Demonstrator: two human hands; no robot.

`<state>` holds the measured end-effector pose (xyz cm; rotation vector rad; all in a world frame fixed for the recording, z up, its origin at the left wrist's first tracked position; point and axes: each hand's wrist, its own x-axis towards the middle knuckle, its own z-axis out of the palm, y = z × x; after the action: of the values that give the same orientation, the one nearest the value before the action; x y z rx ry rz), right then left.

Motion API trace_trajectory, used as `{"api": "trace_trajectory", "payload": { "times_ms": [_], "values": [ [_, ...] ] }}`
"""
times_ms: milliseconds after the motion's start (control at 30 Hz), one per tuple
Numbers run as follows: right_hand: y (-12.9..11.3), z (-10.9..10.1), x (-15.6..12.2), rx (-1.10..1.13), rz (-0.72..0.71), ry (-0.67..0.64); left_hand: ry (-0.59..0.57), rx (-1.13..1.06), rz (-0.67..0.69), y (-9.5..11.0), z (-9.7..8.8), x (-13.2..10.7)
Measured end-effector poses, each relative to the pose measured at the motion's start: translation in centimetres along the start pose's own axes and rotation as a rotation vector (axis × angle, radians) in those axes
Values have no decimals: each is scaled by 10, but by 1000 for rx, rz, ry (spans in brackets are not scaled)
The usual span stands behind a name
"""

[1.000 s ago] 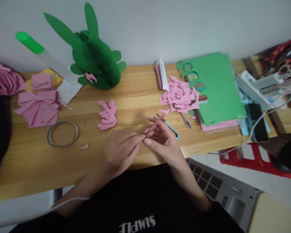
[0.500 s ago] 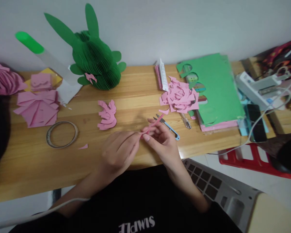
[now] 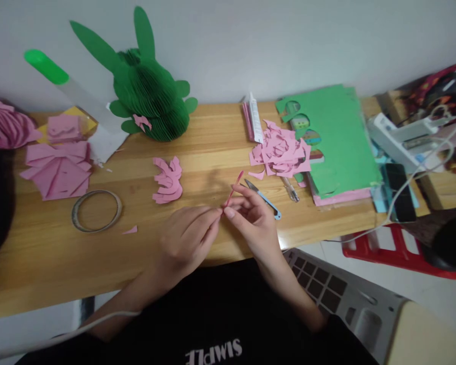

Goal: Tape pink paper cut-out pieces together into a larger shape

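Observation:
Over the near edge of the wooden table (image 3: 110, 284) my two hands meet on a thin pink paper strip (image 3: 234, 187). My left hand (image 3: 188, 241) pinches its lower end with curled fingers. My right hand (image 3: 251, 220) pinches the same end from the right, and the strip stands up and away from my fingers. Just beyond my right hand lie small blue-handled scissors (image 3: 265, 199). A small stack of curved pink paper cut-outs (image 3: 169, 180) lies to the left of the strip.
A green honeycomb paper rabbit (image 3: 146, 91) stands at the back. A tape ring (image 3: 96, 211) and folded pink paper (image 3: 59, 170) lie left. Pink scraps (image 3: 281, 151), a glue tube (image 3: 255, 116), green sheets (image 3: 334, 137), a phone (image 3: 399, 190) and cables lie right.
The pink strip, hidden low between my fingers a second ago, now sticks up and points away. Both hands have stayed nearly in place.

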<state>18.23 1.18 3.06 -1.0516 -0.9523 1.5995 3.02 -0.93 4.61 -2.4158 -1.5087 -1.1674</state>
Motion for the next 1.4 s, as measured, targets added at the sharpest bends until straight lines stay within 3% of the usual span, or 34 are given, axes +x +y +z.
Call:
{"api": "trace_trajectory", "payload": {
  "times_ms": [300,633,800,967,1400],
  "values": [
    [4,-3,0,-7,-14,-29,-2,10,-58,0,1,-2],
    [3,-5,-1,-11,-36,-79,-63,-195,-220,1,4,-3],
    [2,-5,-1,-23,-56,-56,-101,-137,-138,-1,3,-4],
    [0,-1,0,-48,-62,72,-102,-75,-42,-1,3,-5],
    [-4,2,1,-72,-85,159,-124,-79,-27,0,2,-7]
  ]
}}
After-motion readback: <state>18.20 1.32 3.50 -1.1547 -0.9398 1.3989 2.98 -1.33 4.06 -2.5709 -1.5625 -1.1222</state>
